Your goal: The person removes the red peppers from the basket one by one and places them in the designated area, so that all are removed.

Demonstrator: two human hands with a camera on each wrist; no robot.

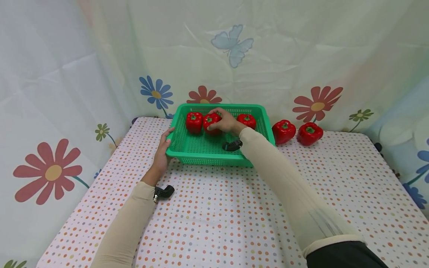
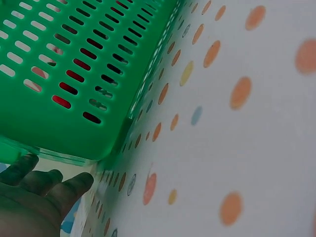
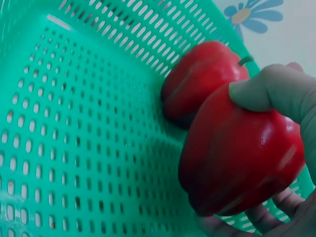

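Our right hand (image 1: 226, 122) curls around one red pepper (image 1: 208, 121), and our left hand (image 1: 162, 150), fingers fairly straight, touches the left side of the green basket (image 1: 207, 155). We see the dotted table (image 1: 201, 216) beneath the basket. Inside the basket, that red pepper is between a left pepper (image 1: 194, 123), close beside it, and a right pepper (image 1: 247, 120); two outer peppers (image 1: 283, 132) lie right of the basket.

Soft, even light fills the head view; the gripped pepper (image 3: 237, 153) glints, the left hand (image 2: 34, 205) looks shadowed.
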